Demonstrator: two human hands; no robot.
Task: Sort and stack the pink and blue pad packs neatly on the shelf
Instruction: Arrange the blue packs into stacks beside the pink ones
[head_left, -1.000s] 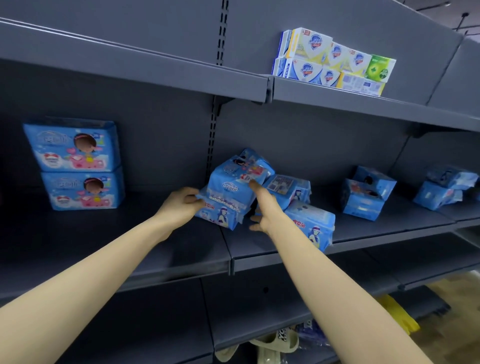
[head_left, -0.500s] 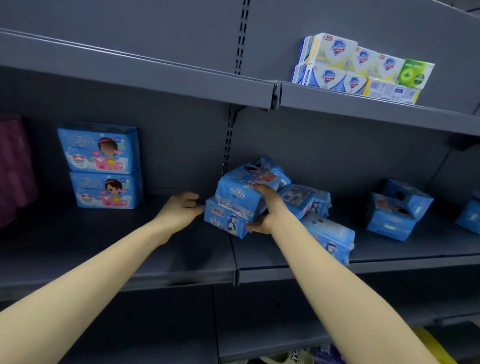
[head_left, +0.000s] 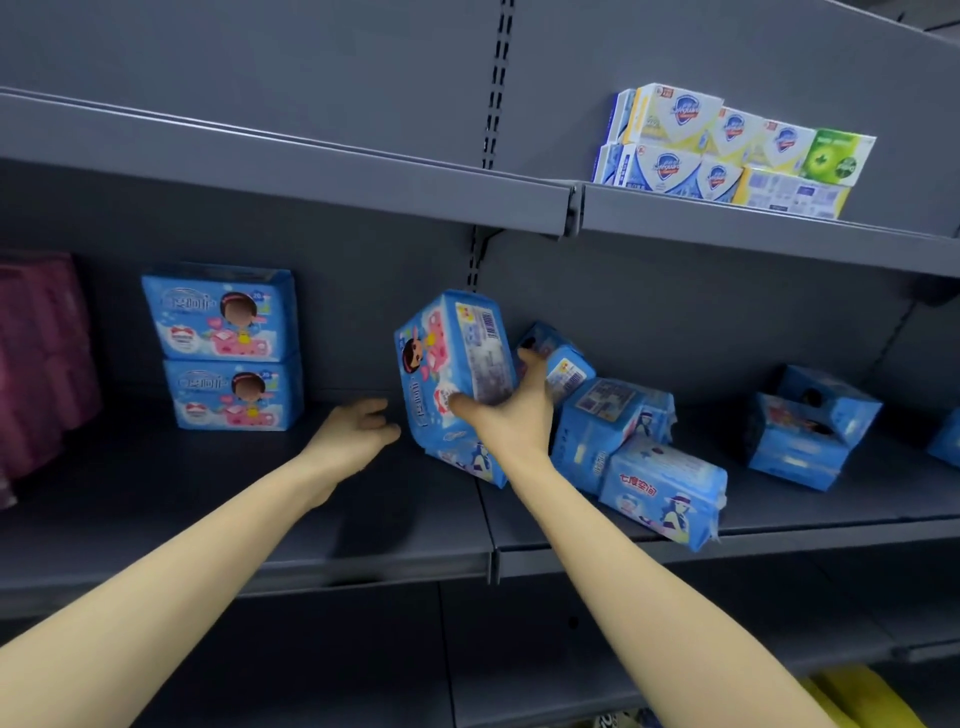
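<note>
Right hand (head_left: 511, 410) is gripping a blue pad pack (head_left: 454, 358), thumb pressing its lower front and fingers curling round the right side. The pack is standing tilted on end, barcode panel facing up, over the middle shelf (head_left: 260, 519) near the upright joint. Its lower edge is sitting against another blue pack (head_left: 467, 457) lying beneath (contact or a small gap, cannot tell). Left hand (head_left: 353, 434) is hovering just beside the held pack's lower left corner, fingers loosely curled and holding nothing. A neat stack of two blue packs (head_left: 223, 348) is standing further left against the back panel, with pink packs (head_left: 41, 364) at the far left edge. A loose heap of blue packs (head_left: 613, 415) is lying right of the gripping hand, one pack (head_left: 665, 493) overhanging the front lip. Soap boxes (head_left: 727, 150) are sitting on the upper shelf (head_left: 753, 228).
</note>
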